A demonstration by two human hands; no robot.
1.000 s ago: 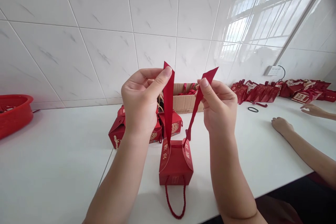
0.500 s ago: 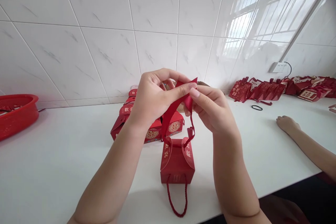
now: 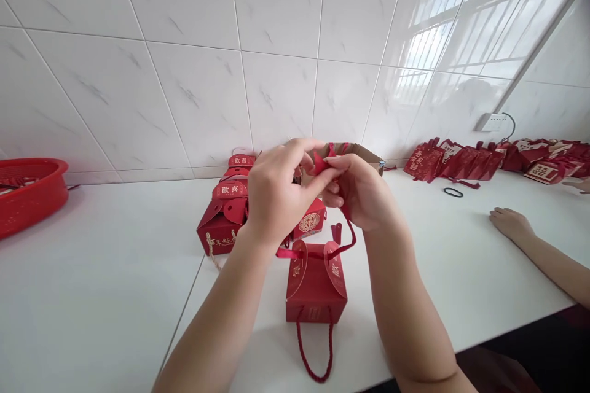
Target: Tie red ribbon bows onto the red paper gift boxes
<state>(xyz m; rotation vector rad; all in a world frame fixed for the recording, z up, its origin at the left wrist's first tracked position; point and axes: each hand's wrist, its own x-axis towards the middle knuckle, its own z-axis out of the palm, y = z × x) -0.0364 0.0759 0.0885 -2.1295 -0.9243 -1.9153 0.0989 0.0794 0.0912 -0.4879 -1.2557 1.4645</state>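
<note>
A small red gift box (image 3: 316,285) with gold lettering stands on the white table, its rope handle (image 3: 316,374) lying toward me. Red ribbon (image 3: 343,249) passes through the slots in the box's two top flaps. Above the box, my left hand (image 3: 288,190) pinches the ribbon between thumb and fingers. My right hand (image 3: 362,187) meets it there, closed on the same ribbon with thumb and index finger. Part of the ribbon is hidden behind my fingers and left hand. A small red tag (image 3: 336,233) lies behind the box.
Several red gift boxes (image 3: 224,221) stand behind my left hand, near an open cardboard box (image 3: 369,159). A red plastic basket (image 3: 34,196) is at far left. More red boxes (image 3: 424,159), a black ring (image 3: 453,192) and another person's hand (image 3: 511,223) are on the right.
The ribbon's pointed end has gone down between my fingers, and my hands have drawn closer together. The view has shifted slightly, showing more of the boxes behind.
</note>
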